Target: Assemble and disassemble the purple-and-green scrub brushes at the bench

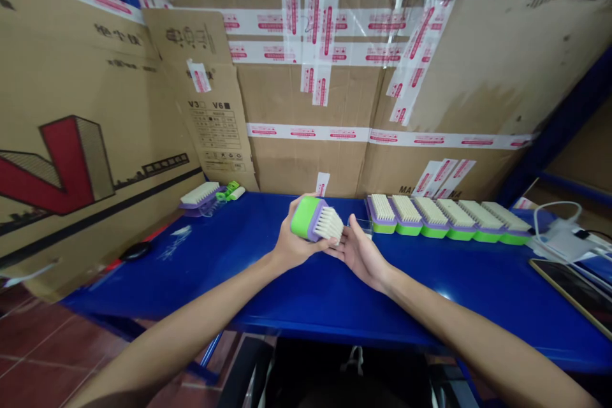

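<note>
My left hand (287, 239) is wrapped round a scrub brush (308, 220) with a green and purple body, held tilted above the table, its pale bristles facing right. Close by those bristles is my right hand (358, 252), palm turned up and inward, thumb raised and fingers stretched out. Its fingertips are near the left hand's fingers; whether they touch the brush I cannot tell. Behind my right hand sits a small clear plastic piece (366, 227), partly hidden by the thumb.
Several similar brushes (435, 213) stand in a row, bristles up, at the back right of the blue table (215, 268). Another brush (201, 194) and small green pieces (230, 190) lie back left. A phone (574, 290) and white cables are at right. Cardboard walls (310, 102) enclose the back.
</note>
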Demonstrator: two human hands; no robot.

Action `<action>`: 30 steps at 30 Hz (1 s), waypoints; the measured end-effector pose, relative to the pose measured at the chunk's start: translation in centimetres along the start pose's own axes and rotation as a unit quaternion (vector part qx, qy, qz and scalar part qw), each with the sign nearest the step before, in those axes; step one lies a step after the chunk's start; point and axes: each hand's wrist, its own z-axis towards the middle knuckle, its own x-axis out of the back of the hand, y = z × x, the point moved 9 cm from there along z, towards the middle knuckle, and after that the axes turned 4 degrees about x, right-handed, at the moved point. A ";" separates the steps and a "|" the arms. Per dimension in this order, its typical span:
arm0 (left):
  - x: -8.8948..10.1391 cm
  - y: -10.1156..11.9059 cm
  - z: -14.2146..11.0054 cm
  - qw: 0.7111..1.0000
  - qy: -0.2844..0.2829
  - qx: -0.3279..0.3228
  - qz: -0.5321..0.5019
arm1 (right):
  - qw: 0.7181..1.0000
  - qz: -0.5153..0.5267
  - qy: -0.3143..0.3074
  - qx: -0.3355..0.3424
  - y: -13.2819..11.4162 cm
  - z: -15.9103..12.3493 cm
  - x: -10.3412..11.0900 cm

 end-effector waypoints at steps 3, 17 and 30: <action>0.2 -0.7 -0.1 1.000 0.016 0.005 -0.004 | 1.000 -0.003 -0.004 0.002 -0.2 0.0 0.0; 0.2 -1.1 -0.4 1.000 0.024 0.014 0.008 | 1.000 -0.015 0.009 0.014 -0.6 -0.1 0.1; 0.1 -1.2 -0.2 0.999 0.010 0.025 -0.023 | 0.999 -0.038 0.013 0.003 -0.3 -0.2 0.1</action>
